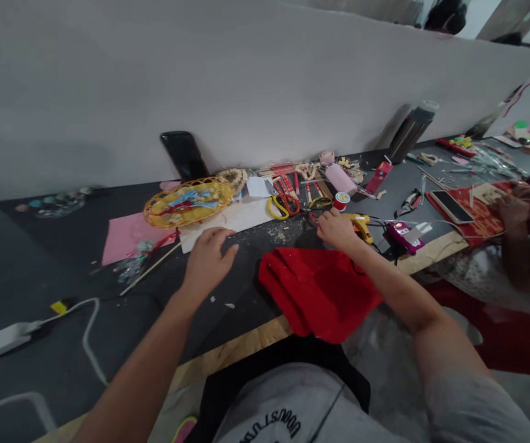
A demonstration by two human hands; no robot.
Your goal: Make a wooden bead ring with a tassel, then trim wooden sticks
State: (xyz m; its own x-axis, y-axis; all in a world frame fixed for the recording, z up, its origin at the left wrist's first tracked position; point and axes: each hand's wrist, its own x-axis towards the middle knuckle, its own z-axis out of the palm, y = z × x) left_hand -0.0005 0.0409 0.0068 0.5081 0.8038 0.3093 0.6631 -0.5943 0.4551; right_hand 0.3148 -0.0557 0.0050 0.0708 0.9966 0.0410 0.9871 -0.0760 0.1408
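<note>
The left hand [208, 261] is loosely spread, empty, beside white paper [246, 216]. The right hand [336, 230] curls beside the red spool [341, 201]; whether it grips anything I cannot tell.

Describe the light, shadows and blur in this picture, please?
In the head view, light is dim and soft, with the bottle casting a shadow on the wall; in the head view, small items at far left look smeared, the right hand clearer; in the head view, the wide angle seems to stretch the left forearm.
</note>
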